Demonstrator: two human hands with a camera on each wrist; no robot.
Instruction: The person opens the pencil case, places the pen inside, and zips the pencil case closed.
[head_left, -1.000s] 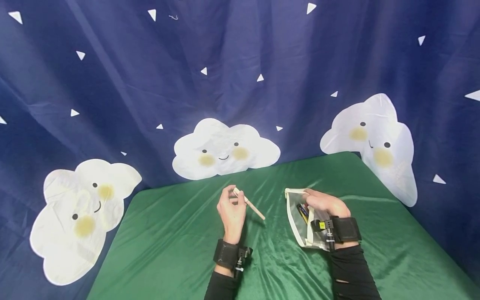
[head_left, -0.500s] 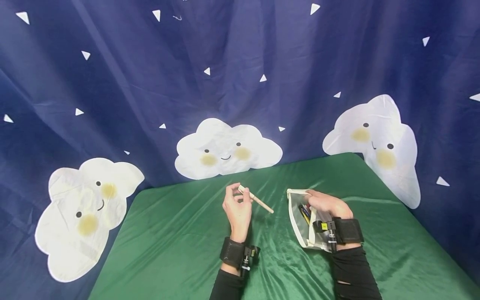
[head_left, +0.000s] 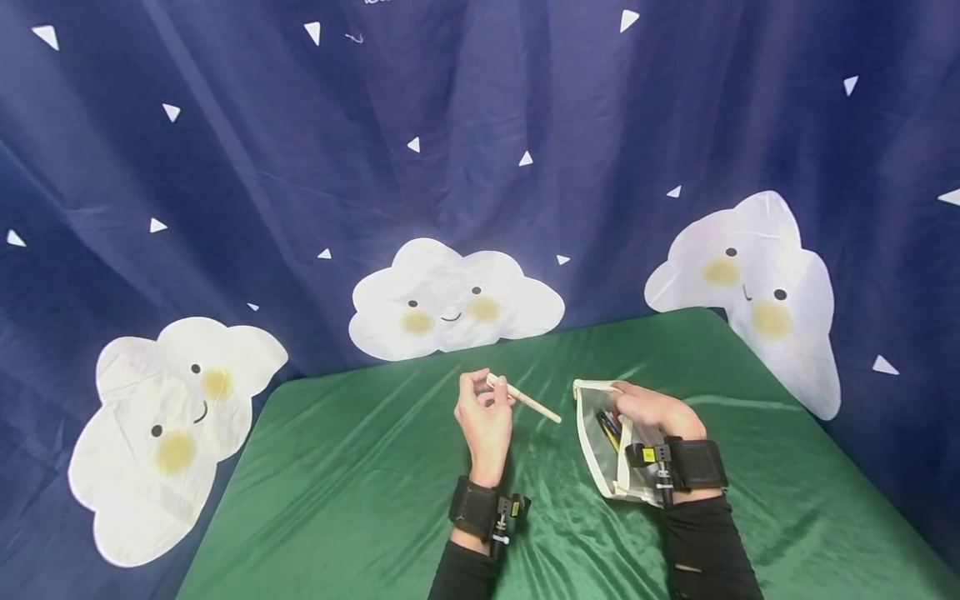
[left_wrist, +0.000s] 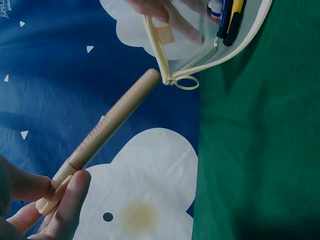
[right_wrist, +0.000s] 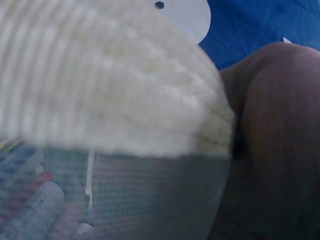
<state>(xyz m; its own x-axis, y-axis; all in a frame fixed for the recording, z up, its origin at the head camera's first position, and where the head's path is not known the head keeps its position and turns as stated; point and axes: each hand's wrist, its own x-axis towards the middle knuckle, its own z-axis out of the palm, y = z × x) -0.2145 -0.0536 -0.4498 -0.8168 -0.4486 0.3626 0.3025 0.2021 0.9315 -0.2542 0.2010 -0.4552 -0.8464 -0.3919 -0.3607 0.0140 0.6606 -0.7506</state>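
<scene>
Between the fingertips and thumb of my left hand (head_left: pixel 486 425) is a beige pen (head_left: pixel 536 406), pinched at its clip end. Its far end slants down to the right and overlaps the pouch's zip corner in the left wrist view. My right hand (head_left: pixel 658 410) grips a see-through mesh pencil pouch (head_left: pixel 587 437) with cream edging. The pouch gapes toward the left. Inside it lie several pens (left_wrist: pixel 231 22), dark, yellow and white ones among them. Close up in the right wrist view, the cream zip edging (right_wrist: pixel 110 75) hides much of the pouch, and some fingers show through the mesh.
A green cloth (head_left: pixel 337 475) covers the table, wrinkled around the hands. Behind it hangs a dark blue curtain (head_left: pixel 480 100) with white triangles and smiling clouds (head_left: pixel 457 325). Each wrist wears a black strap (head_left: pixel 474 507) with a small camera.
My left hand has moved right with the pen, bringing its far end nearer the pouch, and the pen lies flatter. My right hand and the pouch have hardly moved.
</scene>
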